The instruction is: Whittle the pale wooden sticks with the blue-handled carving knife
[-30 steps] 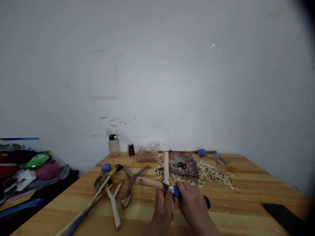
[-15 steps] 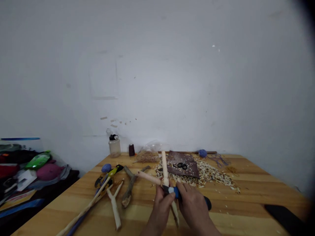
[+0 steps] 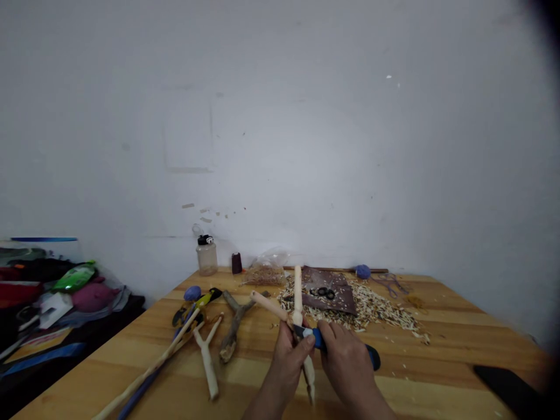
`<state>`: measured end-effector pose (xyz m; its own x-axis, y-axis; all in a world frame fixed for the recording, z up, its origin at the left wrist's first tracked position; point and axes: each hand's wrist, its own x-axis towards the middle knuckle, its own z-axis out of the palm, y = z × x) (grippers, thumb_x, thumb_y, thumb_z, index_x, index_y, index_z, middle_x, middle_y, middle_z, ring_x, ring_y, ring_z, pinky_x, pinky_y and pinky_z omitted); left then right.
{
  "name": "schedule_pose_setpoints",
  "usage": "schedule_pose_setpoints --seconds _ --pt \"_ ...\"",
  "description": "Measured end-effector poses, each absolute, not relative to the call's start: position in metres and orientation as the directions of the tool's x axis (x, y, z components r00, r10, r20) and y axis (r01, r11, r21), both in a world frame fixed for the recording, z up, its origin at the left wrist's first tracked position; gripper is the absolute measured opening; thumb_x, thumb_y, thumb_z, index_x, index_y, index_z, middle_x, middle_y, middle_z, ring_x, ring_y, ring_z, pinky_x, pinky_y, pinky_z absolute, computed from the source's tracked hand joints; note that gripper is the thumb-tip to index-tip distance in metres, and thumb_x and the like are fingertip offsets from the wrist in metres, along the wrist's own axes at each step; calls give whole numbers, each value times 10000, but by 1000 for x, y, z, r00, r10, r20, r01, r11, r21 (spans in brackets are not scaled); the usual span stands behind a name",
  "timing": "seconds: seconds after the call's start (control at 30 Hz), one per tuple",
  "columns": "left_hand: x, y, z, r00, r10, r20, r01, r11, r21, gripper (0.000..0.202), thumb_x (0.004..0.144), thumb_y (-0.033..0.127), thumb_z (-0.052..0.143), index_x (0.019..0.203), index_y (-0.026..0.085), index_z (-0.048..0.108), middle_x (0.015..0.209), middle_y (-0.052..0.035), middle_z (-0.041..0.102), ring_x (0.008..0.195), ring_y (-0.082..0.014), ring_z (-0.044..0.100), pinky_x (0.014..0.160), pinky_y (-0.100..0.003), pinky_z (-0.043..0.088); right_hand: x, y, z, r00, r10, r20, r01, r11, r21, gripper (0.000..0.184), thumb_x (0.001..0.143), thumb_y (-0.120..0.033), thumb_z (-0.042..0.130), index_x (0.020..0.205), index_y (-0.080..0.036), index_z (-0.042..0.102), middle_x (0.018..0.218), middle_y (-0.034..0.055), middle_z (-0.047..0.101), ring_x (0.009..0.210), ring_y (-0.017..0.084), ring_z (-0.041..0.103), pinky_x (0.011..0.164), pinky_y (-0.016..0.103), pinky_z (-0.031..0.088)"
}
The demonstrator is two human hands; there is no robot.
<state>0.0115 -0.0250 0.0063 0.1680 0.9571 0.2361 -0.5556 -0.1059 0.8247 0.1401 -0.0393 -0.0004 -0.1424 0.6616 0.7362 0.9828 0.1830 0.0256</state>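
Note:
A peeled, forked stick [image 3: 298, 294] is gripped at its fork by my left hand [image 3: 286, 356]. One prong points up and the other leans to the left; the stem comes out below my fingers. Closed around the blue and black handle of a carving knife [image 3: 318, 338] is my right hand [image 3: 347, 359]. The dark blade lies against the wood close to the fork, and my left thumb presses near the blade's base. The blade's tip is hidden by the stick and fingers.
Wood shavings [image 3: 376, 306] surround a brown leather sheet [image 3: 326, 300] with black scissors [image 3: 322, 293]. Leftward lie a small peeled fork [image 3: 207, 361], a barked branch [image 3: 233, 329] and a long stick [image 3: 144, 376]. A bottle [image 3: 207, 256] stands behind; a dark flat object [image 3: 503, 385] lies right.
The forked stick has turned slightly in my left hand, its left prong tilting up more. The knife stays at the fork. The whole view has shifted a little.

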Motion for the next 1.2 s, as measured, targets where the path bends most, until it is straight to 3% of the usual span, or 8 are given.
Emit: schedule_pose_setpoints --seconds 0.1,0.27,0.43,0.87,1.0,1.1,1.2 --pt "12 -26 8 157 956 247 -500 -138 855 441 593 313 802 912 184 525 763 31 532 677 -90 493 652 -201 409 139 -40 0 -139 660 738 987 156 46 259 736 -55 554 940 -215 533 766 11 606 697 182 542 655 293 317" --pt "14 -24 7 176 960 219 -458 -117 881 455 616 399 772 881 195 464 620 93 455 486 -41 393 477 -166 332 138 -40 1 -145 646 749 988 132 78 264 725 -54 581 933 -210 535 753 15 602 698 189 539 664 304 317" --pt "18 -19 2 166 970 179 -429 -93 899 519 589 503 752 849 207 414 560 112 423 424 -44 362 391 -166 313 137 -40 1 -129 658 742 991 111 75 234 733 -66 598 906 -213 540 742 8 593 680 186 537 656 301 314" --pt "20 -20 0 171 979 109 -304 -53 951 527 614 638 647 801 236 361 387 144 361 307 -42 263 298 -151 216 139 -42 3 -123 624 771 992 74 99 267 730 -66 579 957 -200 536 735 21 581 685 205 533 667 321 320" --pt "17 -15 -5 158 968 196 -311 -140 940 535 600 584 698 857 222 399 456 131 403 319 -37 286 314 -167 254 142 -40 2 -148 615 774 988 129 85 274 728 -65 582 954 -211 534 744 12 582 679 189 530 661 308 314" --pt "12 -14 -4 133 955 265 -327 -210 921 543 603 490 748 949 208 438 617 83 489 448 -54 422 430 -179 373 142 -40 2 -160 634 757 985 153 80 261 735 -68 581 944 -218 537 740 5 581 681 179 526 656 296 308" --pt "10 -15 -3 155 950 272 -328 -210 921 558 654 469 724 1046 209 423 687 70 486 544 -74 461 517 -193 412 141 -41 3 -155 655 740 986 151 73 235 743 -80 585 927 -218 540 731 3 575 681 183 527 650 297 306"
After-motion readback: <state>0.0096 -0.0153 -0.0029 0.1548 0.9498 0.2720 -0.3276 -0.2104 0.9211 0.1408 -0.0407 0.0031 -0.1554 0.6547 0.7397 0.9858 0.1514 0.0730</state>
